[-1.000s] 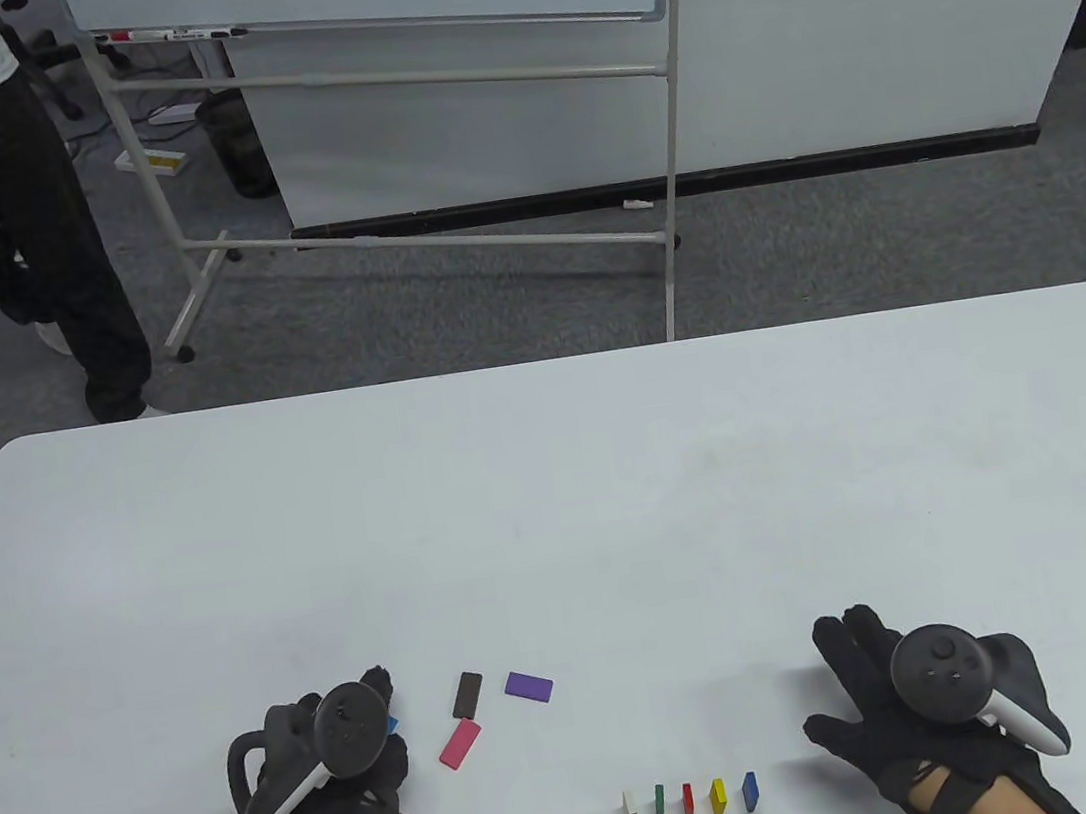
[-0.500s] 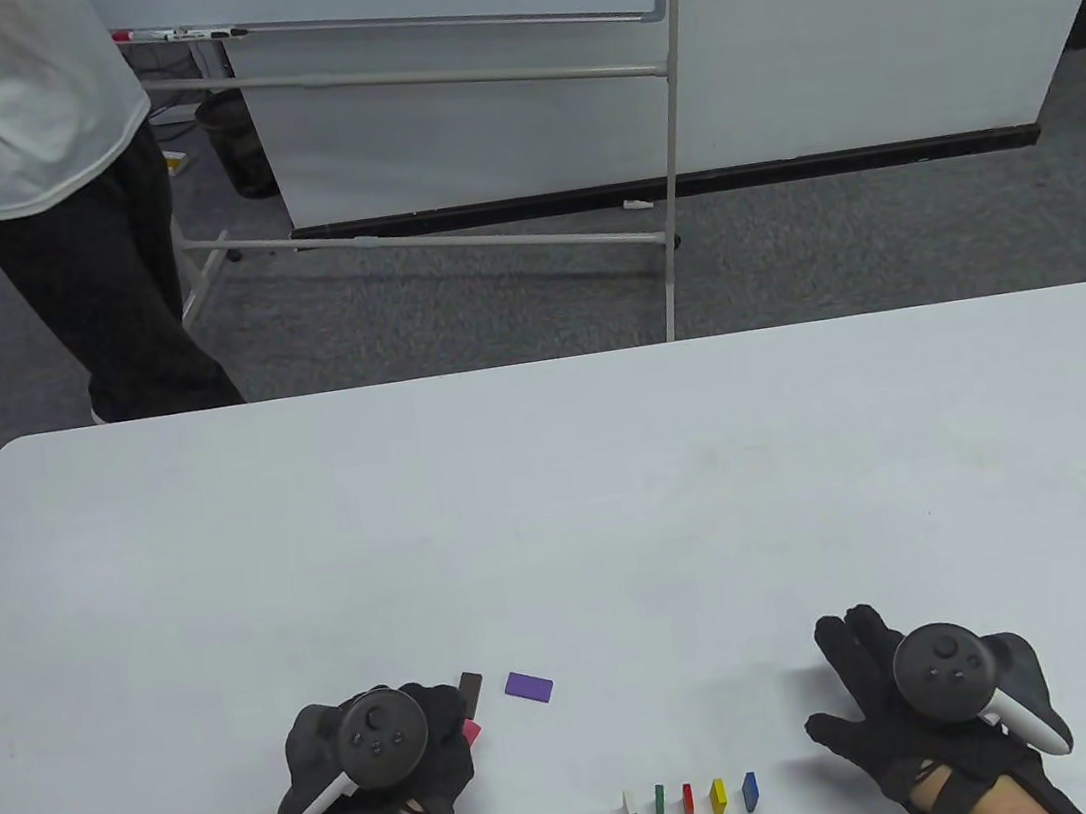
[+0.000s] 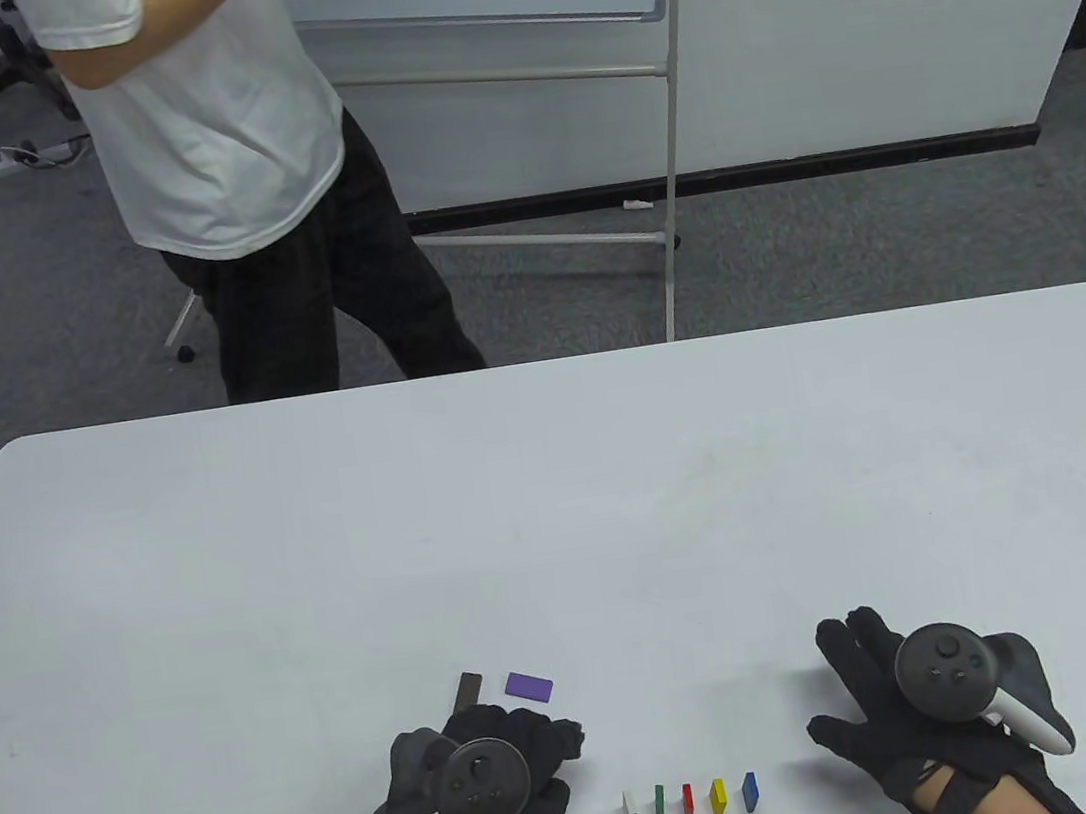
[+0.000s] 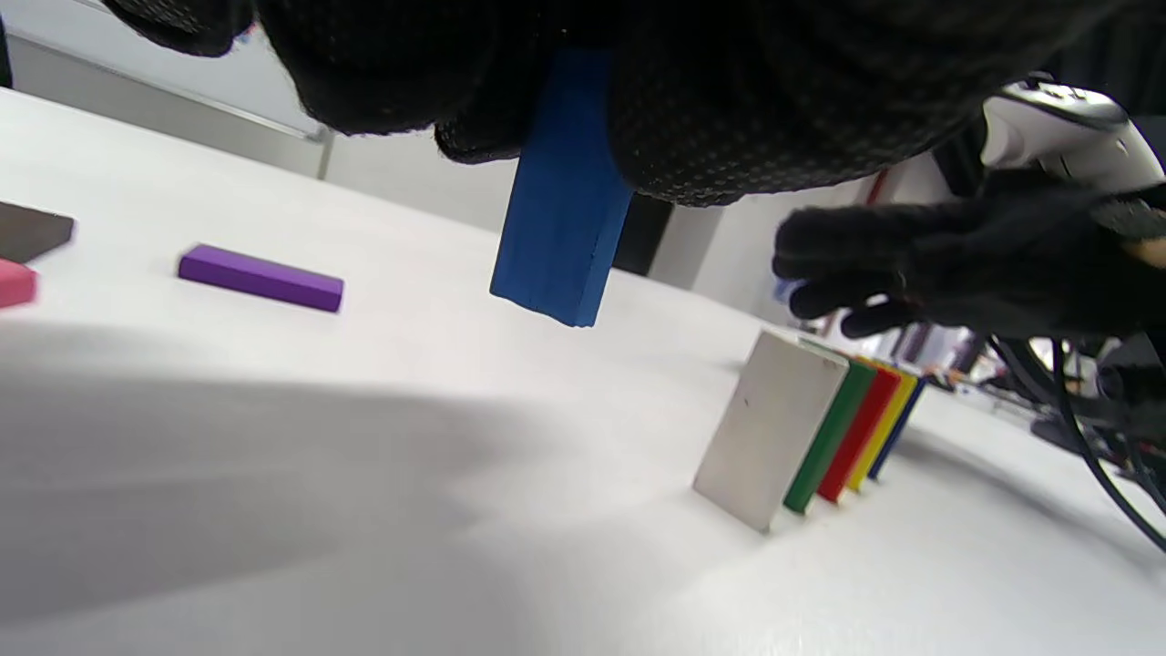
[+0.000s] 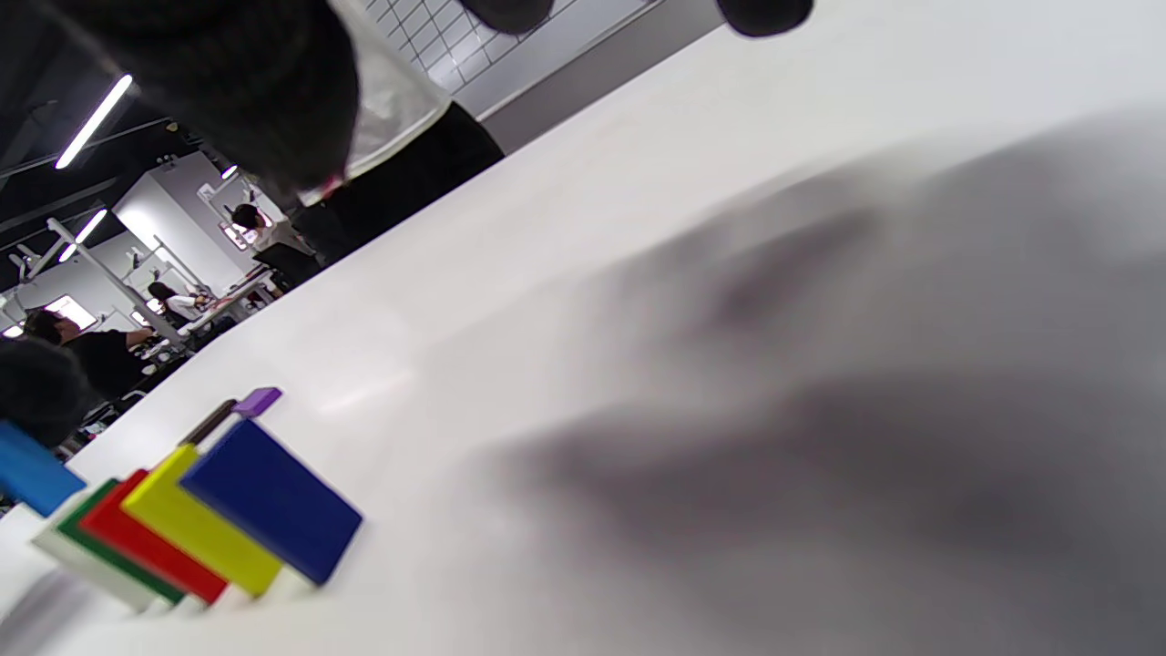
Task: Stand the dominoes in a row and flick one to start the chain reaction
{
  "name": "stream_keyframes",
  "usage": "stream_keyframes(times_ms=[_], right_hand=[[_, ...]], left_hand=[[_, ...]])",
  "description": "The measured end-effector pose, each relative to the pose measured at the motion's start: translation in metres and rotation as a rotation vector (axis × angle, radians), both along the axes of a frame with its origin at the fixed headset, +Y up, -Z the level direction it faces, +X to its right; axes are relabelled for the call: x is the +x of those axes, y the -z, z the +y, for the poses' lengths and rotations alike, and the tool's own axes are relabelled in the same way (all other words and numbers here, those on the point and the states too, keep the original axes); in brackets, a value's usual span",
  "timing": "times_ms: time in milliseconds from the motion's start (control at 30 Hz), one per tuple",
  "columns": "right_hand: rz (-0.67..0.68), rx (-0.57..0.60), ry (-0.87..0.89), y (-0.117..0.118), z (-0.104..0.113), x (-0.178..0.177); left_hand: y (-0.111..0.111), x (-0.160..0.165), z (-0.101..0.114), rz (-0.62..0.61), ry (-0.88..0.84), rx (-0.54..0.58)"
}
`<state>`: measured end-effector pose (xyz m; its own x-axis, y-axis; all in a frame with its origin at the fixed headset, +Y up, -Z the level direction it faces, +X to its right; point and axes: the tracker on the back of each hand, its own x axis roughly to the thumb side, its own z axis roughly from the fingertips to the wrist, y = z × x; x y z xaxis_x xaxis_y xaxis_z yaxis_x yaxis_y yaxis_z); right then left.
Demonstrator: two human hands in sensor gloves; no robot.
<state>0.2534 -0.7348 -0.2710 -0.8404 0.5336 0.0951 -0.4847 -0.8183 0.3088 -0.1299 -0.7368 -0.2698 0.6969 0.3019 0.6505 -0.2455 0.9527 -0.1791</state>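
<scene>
Five dominoes [image 3: 687, 802] stand; left hand [image 3: 496, 787] pinching the light-blue domino [image 4: 563, 228] should set it upright beside white [image 4: 770, 428], right hand [image 3: 909, 709] relaxed flat

White table [image 3: 218, 533]: domino row [image 3: 687, 802], purple domino [image 3: 529, 687]

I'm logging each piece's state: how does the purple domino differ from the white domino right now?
The purple domino lies flat; the white domino stands on end. The purple one sits apart beside the brown domino; the white one ends the standing row next to the green domino. Neither is touched by a hand; both look like the same block shape.
</scene>
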Motion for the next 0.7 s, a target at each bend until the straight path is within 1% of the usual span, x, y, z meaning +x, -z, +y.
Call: stream_keyframes(times_ms=[33, 167, 433, 700], right_hand=[[0.0, -0.002, 0.001, 0.0, 0.0, 0.0], [-0.003, -0.006, 0.003, 0.001, 0.0, 0.001], [0.003, -0.014, -0.001, 0.001, -0.001, 0.0], [0.003, -0.02, -0.002, 0.001, -0.001, 0.0]], left_hand=[[0.0, 0.002, -0.002, -0.01, -0.002, 0.001], [0.001, 0.009, -0.015, -0.107, -0.008, -0.065], [0.0, 0.012, -0.019, -0.139, -0.018, -0.08], [-0.002, 0.02, -0.025, -0.157, 0.026, -0.093]])
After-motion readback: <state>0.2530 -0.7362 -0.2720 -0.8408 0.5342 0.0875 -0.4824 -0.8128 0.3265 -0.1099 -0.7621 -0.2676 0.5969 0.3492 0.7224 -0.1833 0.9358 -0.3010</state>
